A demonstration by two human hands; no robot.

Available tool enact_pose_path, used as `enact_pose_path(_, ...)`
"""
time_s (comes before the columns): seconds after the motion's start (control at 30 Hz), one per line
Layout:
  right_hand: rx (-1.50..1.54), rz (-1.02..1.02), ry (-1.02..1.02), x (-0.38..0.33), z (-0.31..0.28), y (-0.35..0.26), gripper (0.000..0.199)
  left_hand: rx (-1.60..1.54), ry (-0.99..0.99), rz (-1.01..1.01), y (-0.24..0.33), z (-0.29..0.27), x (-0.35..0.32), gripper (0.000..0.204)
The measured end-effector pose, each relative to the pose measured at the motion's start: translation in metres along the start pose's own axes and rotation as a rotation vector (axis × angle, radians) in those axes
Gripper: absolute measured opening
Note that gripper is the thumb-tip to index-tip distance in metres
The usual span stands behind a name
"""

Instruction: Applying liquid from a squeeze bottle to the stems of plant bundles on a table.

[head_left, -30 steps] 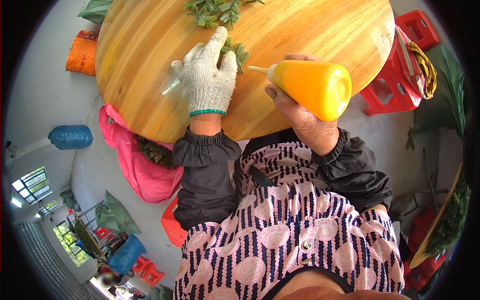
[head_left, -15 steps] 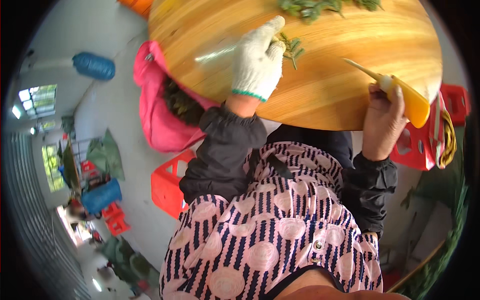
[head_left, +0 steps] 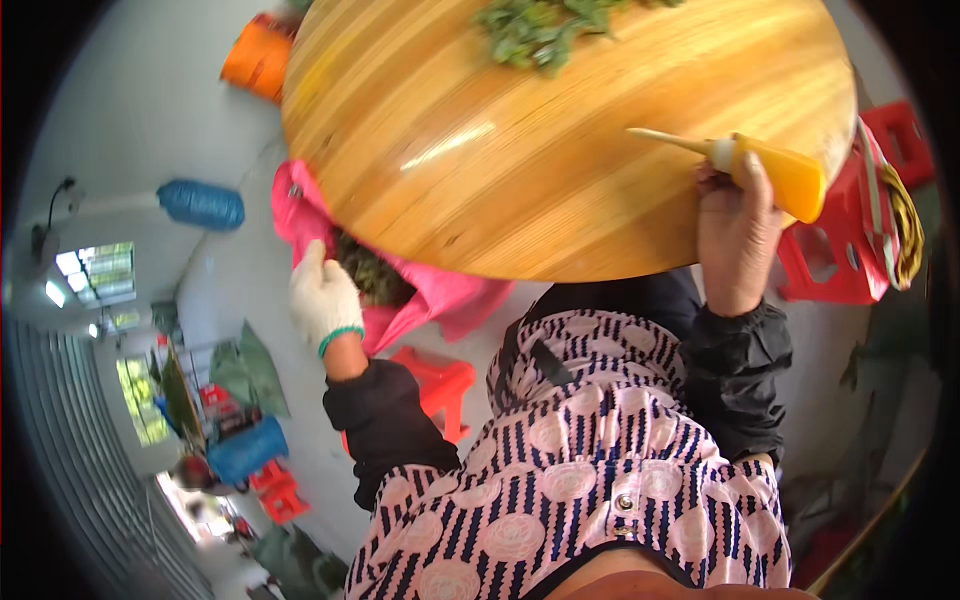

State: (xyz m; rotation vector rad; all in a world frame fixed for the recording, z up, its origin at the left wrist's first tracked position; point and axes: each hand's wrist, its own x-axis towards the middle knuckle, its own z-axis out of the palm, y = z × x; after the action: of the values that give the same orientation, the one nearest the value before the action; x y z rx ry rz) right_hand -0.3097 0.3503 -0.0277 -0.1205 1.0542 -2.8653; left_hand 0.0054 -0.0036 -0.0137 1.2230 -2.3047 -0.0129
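Gripping a yellow-handled knife (head_left: 770,170) at the round wooden table's (head_left: 520,180) right edge, the bare right hand (head_left: 735,235) is closed. The gloved left hand (head_left: 325,300) hangs loosely open off the rim, at the pink bag (head_left: 430,295) of greens; bare tabletop lies between.

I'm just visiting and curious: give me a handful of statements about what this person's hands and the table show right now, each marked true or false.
1. The left hand wears a white glove. True.
2. The left hand rests on the round wooden table. False: it is off the table, at the pink bag beside it.
3. The right hand grips a knife with a yellow handle. True.
4. The right hand is gloved. False: it is bare.
5. Green leaves lie on the table's far side. True.
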Motion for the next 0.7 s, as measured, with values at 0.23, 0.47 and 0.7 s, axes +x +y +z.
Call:
enact_pose_path(0.23, 0.023, 0.018, 0.019, -0.001, -0.01, -0.005, 0.018, -0.759, -0.317, 0.176, 0.232, 0.024, 0.041, 0.036)
enact_pose_path(0.47, 0.052, 0.078, 0.027, 0.001, -0.003, -0.001, 0.016, -0.464, -0.489, -0.082, 0.315, 0.078, 0.079, 0.059)
enact_pose_path(0.7, 0.076, 0.089, 0.015, 0.0, 0.0, -0.003, 0.017, -1.037, -0.442, -0.059, 0.257, 0.101, 0.085, 0.062)
